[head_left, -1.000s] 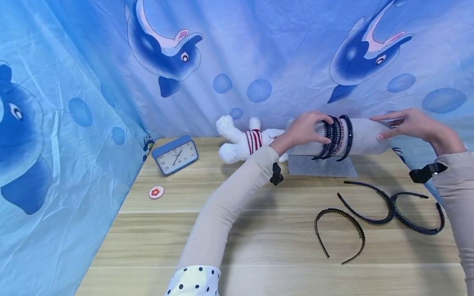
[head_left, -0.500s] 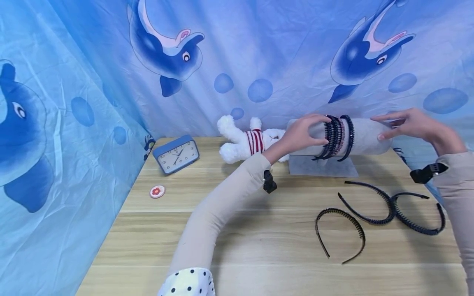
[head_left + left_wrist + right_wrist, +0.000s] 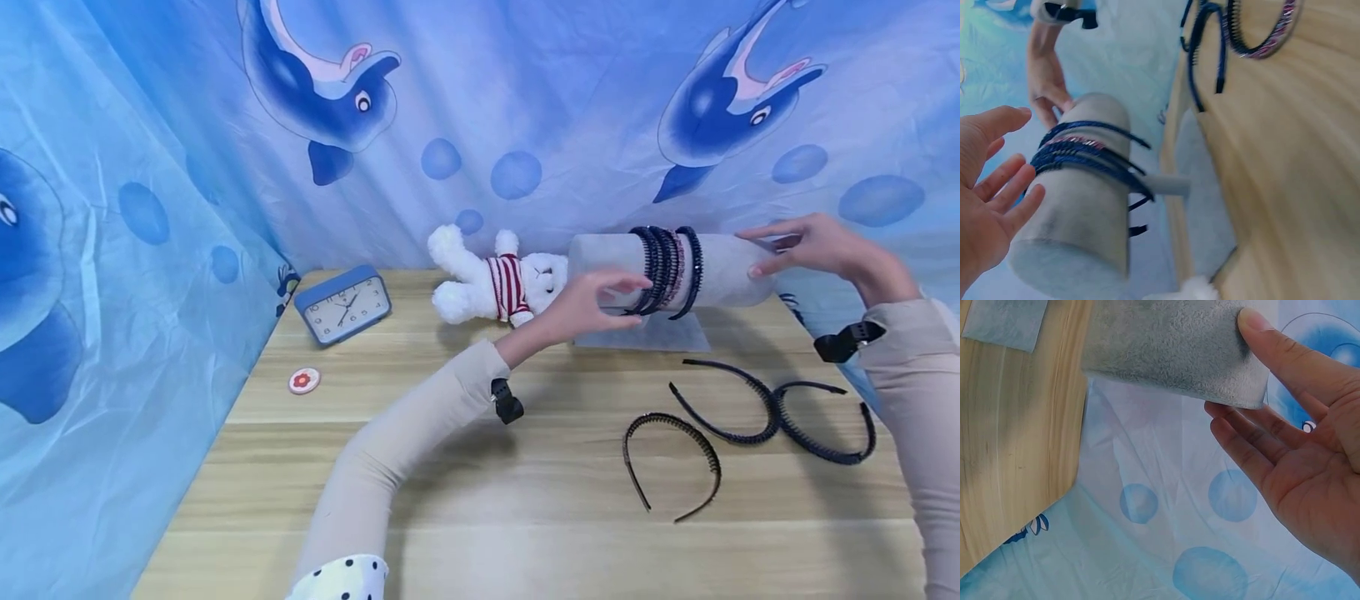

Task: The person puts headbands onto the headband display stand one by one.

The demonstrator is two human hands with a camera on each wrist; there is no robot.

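A grey, plush-covered headband stand (image 3: 731,271) lies as a horizontal cylinder at the back right, above a flat grey base (image 3: 652,335). Several dark toothed headbands (image 3: 658,265), one of them pinkish, ring its middle. My left hand (image 3: 573,312) is in front of the stand's left part, fingers spread and holding nothing. In the left wrist view, its fingertips (image 3: 1034,197) are beside the dark headbands. At the stand's right end, my right hand (image 3: 832,250) grips the rim. The right wrist view shows the thumb (image 3: 1266,328) on the plush side and the fingers behind the end.
Loose dark headbands (image 3: 716,467) lie on the wooden table (image 3: 525,500) at the front right. Left of the stand lies a white plush toy (image 3: 465,275) in a striped top. A blue clock (image 3: 345,307) and a round flower badge (image 3: 304,381) are farther left.
My left hand has drawn back from the headbands, moving left and down toward me, and its fingers have come away. The right hand keeps its place on the stand's end.
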